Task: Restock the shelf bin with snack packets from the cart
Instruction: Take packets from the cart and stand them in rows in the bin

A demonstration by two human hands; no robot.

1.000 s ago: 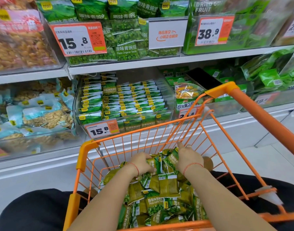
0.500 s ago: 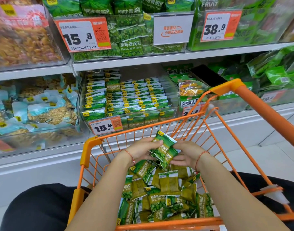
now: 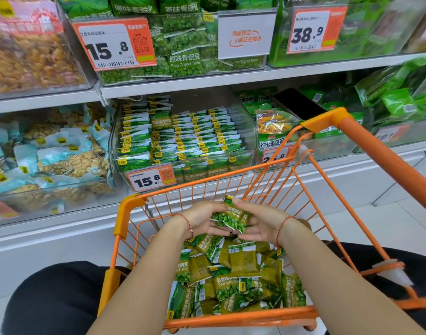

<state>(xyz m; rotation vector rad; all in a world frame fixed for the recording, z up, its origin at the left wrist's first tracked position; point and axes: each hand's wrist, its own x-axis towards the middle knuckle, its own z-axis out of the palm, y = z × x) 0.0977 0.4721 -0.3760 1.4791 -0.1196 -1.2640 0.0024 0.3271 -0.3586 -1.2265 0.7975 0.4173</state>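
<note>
Over the orange cart (image 3: 131,206), the left hand (image 3: 202,220) and right hand (image 3: 260,223) together gripped a small stack of green snack packets (image 3: 231,217), fingers curled round its ends; loose packets (image 3: 233,279) of the same kind lay heaped in the cart below. The clear shelf bin (image 3: 183,139) stood just beyond the cart's front rim, rows of packets upright inside; a 15.8 price tag (image 3: 151,180) sat on its front.

Bright, even store light from overhead, colours saturated. Shadows soft and faint, darkest under the upper shelf (image 3: 183,83) at centre. Glare streaks on the clear bin fronts (image 3: 38,197), lower left and upper right. Strong wide-angle bending: shelf edges curve and tilt toward the frame edges. Corners smeared and soft, centre sharp, price tag (image 3: 115,44) readable.
</note>
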